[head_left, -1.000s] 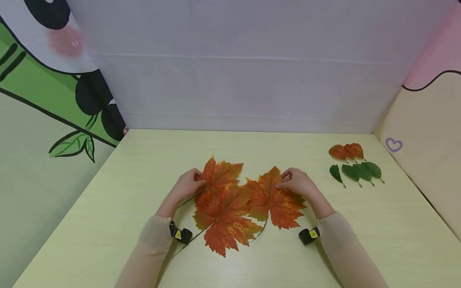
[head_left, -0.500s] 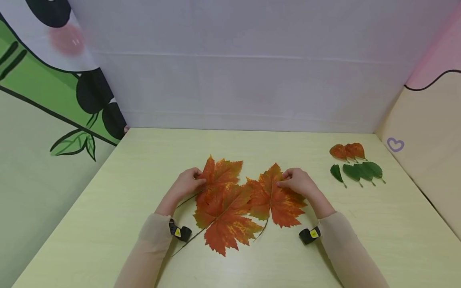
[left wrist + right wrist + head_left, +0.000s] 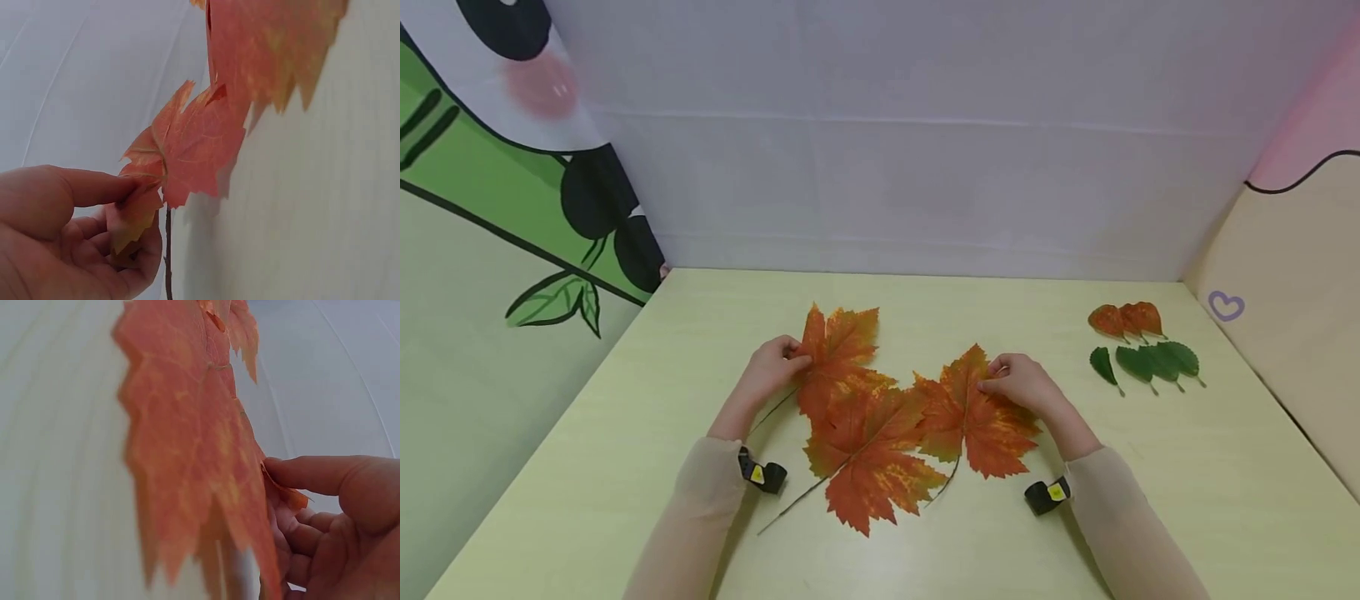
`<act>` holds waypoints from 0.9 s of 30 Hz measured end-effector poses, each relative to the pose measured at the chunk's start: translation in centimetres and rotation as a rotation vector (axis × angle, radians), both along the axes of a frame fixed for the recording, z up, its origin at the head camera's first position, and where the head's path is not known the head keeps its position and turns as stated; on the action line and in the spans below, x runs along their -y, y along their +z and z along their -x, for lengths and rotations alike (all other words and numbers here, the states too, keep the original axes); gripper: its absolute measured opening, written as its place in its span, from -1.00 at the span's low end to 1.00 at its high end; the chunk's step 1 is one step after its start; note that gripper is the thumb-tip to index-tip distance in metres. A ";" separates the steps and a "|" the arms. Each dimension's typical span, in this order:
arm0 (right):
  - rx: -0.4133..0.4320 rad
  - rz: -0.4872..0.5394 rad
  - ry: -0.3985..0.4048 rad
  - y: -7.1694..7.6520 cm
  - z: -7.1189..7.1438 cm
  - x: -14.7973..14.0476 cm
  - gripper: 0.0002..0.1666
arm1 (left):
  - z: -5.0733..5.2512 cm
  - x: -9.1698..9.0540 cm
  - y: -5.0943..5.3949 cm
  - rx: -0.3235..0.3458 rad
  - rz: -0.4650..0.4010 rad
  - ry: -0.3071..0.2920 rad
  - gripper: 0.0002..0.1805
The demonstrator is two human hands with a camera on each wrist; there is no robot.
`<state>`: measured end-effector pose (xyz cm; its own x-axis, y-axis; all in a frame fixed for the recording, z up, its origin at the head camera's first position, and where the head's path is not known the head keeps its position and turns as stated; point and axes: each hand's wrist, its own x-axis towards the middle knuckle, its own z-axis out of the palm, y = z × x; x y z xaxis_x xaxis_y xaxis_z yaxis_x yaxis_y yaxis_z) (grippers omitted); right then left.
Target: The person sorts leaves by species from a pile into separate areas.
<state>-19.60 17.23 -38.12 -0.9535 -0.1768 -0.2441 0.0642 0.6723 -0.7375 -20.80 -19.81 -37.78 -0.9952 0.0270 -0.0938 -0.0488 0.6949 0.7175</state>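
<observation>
Three orange-red maple leaves with thin stems lie close together mid-table. The left hand (image 3: 769, 367) pinches the edge of the left maple leaf (image 3: 842, 337) between thumb and fingers; in the left wrist view this leaf (image 3: 197, 144) bends up at the pinched edge. In front of it, the middle maple leaf (image 3: 880, 454) overlaps both neighbours, its stem pointing to the lower left. At the right maple leaf (image 3: 951, 408), the right hand (image 3: 1021, 382) pinches the upper right edge. Thumb and leaf edge meet in the right wrist view, where the leaf (image 3: 187, 425) hides some fingers.
Toward the back right of the pale table (image 3: 700, 308) lie several small green leaves (image 3: 1150, 362) in a row. Behind them is a row of small orange-brown leaves (image 3: 1126, 320). A pale backdrop (image 3: 925, 192) rises at the table's far edge.
The left hand has moved up and to the left with the left maple leaf, so less of it overlaps the middle leaf. The right hand stays in nearly the same place.
</observation>
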 end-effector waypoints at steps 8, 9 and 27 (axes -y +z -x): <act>-0.029 -0.015 0.027 0.1 0.1 -0.4 -0.67 | 1.5 2.3 0.6 -0.019 -0.061 0.139 -0.68; -0.031 -0.021 0.029 0.1 0.1 -0.4 -0.67 | 1.7 2.7 0.7 -0.025 -0.062 0.155 -0.67; -0.066 0.016 0.082 -0.3 0.3 -0.5 -0.66 | 4.9 9.7 1.7 0.111 -0.221 0.391 -0.45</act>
<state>-19.89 17.75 -38.46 -0.9496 -0.2583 -0.1778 -0.0395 0.6610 -0.7493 -25.74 -29.49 -36.05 -0.9190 -0.3168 -0.2347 -0.3616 0.4400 0.8220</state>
